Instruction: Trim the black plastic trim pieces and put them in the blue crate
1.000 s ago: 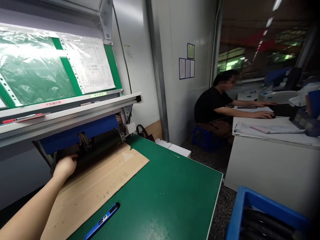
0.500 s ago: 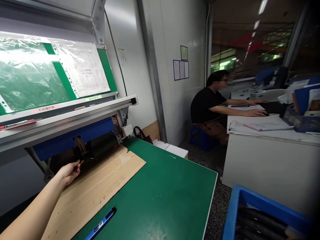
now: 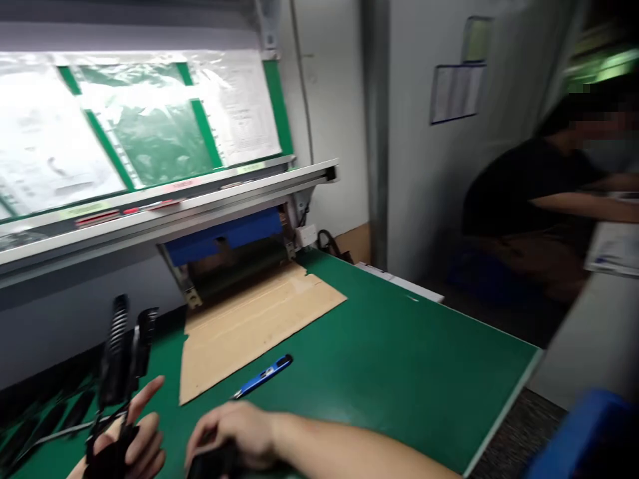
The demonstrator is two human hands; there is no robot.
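My left hand (image 3: pixel 142 436), at the lower left, is closed around a black part with two long upright arms, ribbed near their tops (image 3: pixel 118 332). Its index finger points up alongside. Just right of it, my right hand (image 3: pixel 239 432) curls over a dark black piece (image 3: pixel 214 462) at the bottom edge. Motion blur and the frame edge hide most of that piece, and I cannot tell whether it belongs to the same part. A blue utility knife (image 3: pixel 262 376) lies on the green tabletop (image 3: pixel 379 372) beyond my right hand.
A cardboard sheet (image 3: pixel 254 332) lies before a blue-fronted fixture (image 3: pixel 224 236) under the shelf rail (image 3: pixel 224 193). Several black parts (image 3: pixel 50 422) lie at the left. A seated person (image 3: pixel 534 179) works at the right, and a blue bin (image 3: pixel 579 439) stands near the table's right edge.
My view has swung left and the scene has shifted right. My left hand has left the spot under the shelf and now grips the black part. My right hand has come into view.
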